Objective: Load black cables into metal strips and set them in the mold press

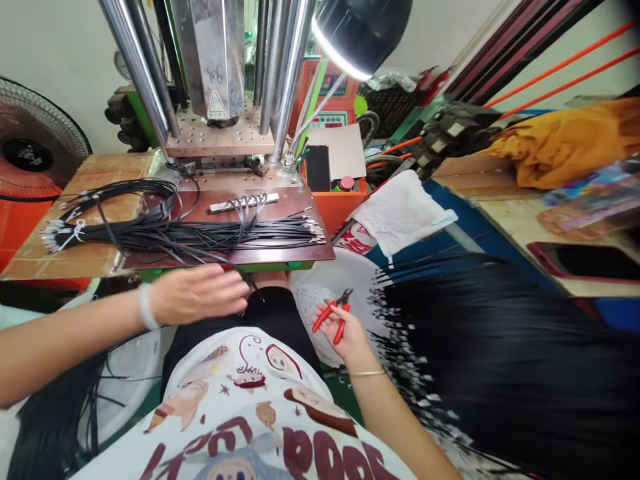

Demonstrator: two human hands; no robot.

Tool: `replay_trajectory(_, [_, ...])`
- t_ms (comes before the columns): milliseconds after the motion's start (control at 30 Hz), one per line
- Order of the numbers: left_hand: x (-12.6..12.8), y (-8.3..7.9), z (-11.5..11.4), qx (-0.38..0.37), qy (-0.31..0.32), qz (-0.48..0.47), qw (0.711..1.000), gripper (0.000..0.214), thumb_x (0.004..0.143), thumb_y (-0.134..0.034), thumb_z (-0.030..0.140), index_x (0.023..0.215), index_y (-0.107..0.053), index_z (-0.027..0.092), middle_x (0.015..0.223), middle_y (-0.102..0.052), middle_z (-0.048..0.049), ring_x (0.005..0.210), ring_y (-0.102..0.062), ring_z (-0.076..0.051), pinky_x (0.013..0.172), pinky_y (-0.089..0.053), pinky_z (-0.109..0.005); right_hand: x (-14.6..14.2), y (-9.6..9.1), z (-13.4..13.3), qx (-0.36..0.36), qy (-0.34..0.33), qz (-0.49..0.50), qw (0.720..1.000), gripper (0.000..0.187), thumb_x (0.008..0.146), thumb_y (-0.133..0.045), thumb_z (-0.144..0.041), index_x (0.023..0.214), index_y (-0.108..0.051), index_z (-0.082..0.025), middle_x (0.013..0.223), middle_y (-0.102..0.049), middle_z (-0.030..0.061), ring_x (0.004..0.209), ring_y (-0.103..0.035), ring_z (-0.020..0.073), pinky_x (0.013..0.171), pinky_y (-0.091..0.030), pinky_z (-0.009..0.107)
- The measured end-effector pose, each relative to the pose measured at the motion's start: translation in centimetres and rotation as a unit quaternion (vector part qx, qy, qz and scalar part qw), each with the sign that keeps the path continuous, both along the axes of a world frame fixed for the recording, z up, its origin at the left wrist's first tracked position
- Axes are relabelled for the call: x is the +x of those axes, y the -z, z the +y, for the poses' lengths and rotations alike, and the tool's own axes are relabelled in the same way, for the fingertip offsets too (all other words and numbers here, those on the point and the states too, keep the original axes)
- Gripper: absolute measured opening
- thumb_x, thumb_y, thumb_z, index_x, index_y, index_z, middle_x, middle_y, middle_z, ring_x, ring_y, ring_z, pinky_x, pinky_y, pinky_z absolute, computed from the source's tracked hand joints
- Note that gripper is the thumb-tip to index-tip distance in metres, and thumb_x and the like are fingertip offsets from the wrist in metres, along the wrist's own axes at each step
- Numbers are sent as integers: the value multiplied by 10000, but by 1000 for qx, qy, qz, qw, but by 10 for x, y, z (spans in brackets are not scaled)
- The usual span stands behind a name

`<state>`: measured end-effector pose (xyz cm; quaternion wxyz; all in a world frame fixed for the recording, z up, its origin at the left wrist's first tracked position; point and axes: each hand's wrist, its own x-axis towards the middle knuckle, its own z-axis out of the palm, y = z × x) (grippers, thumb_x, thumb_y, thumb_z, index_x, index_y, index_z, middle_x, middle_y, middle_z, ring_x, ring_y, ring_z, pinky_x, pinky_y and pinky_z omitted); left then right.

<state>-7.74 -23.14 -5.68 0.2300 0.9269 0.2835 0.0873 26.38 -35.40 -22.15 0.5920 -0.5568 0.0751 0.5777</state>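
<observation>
My right hand (347,333) is closed round red-handled side cutters (334,319), whose dark jaws point up and away from me, slightly parted. My left hand (203,293) is stretched out flat, palm down, over my lap at the front edge of the press table. Its fingers lie close beside a loose black cable end (255,283) hanging over that edge; whether they touch it I cannot tell. Behind that hand, a bundle of thin black cables (200,233) with metal-tipped ends lies along the table. A light metal bar (245,203) rests under a few cable loops.
A press (220,137) with steel columns rises behind the table, under a lit lamp (363,33). Many black cables (500,353) fill the right side. A white tub (310,267) stands below the table. A phone (590,260) lies on the right bench; a fan (30,147) stands left.
</observation>
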Motion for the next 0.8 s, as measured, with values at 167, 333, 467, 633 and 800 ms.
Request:
replay_trajectory(167, [33,64,-12,153,170,126,965,783,774,-292,-128,1306,-550,385,1418,-521,94,1370,-391,-49,1171,-342,-310,-3,-14,4,62,-17,20,998,217,750,-596,-234,961,-631,-201,889,-694,54,808,-658,193,812,-572,407])
replay_trajectory(333, [68,89,12,163,144,178,960,618,754,-398,-19,1231,-633,296,1306,-601,-78,1325,-467,-227,1048,-416,-505,-2,-14,-9,62,8,4,998,184,736,-588,-278,911,-611,-228,879,-670,43,809,-645,195,834,-565,439])
replay_trajectory(467, [80,89,6,150,73,207,964,321,760,-462,28,960,-710,68,872,-658,-258,876,-652,-369,737,-481,-531,3,-31,-19,89,78,-64,991,190,717,-600,-269,906,-605,-246,871,-654,16,798,-622,179,833,-548,434])
replay_trajectory(633, [76,38,-15,126,89,141,978,251,924,-403,191,964,-637,110,792,-628,-138,634,-604,-217,562,-446,-318,-2,-75,-23,223,88,-218,946,307,702,-666,-241,1007,-630,-244,935,-649,6,844,-606,158,876,-497,391])
replay_trajectory(800, [61,-19,-12,-144,-77,-196,967,281,991,-373,384,1017,-569,184,712,-569,-5,616,-552,-125,582,-429,-230,-25,-115,-8,318,0,-237,918,414,708,-691,-233,1118,-635,-244,1001,-677,48,839,-623,191,854,-508,420])
